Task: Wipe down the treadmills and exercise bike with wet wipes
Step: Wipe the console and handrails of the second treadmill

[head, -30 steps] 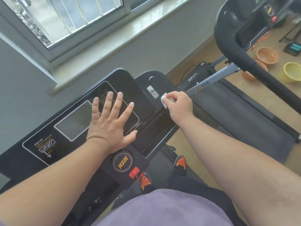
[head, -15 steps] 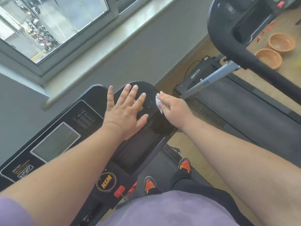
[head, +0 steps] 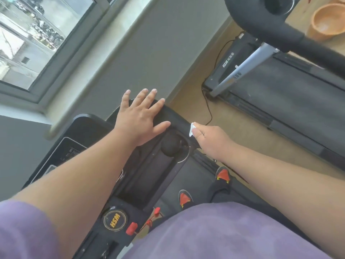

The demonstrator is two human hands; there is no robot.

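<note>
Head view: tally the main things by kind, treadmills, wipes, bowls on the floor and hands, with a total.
Treadmills: 2, the near treadmill and the far treadmill
Wet wipes: 1, the wet wipe pinched in the right hand
Orange bowls: 1, the orange bowl
Hands: 2, with the left hand flat on the console
Total: 6

Console (head: 149, 176) glossy black plastic; wet wipe (head: 192, 130) white cloth; floor (head: 188, 101) smooth wood.

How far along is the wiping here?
Nothing shows as finished. In hand: the right hand pinches a wipe at the console's right edge, while the left hand rests flat on top. Left: seemingly the second treadmill; no bike is in view.
</note>
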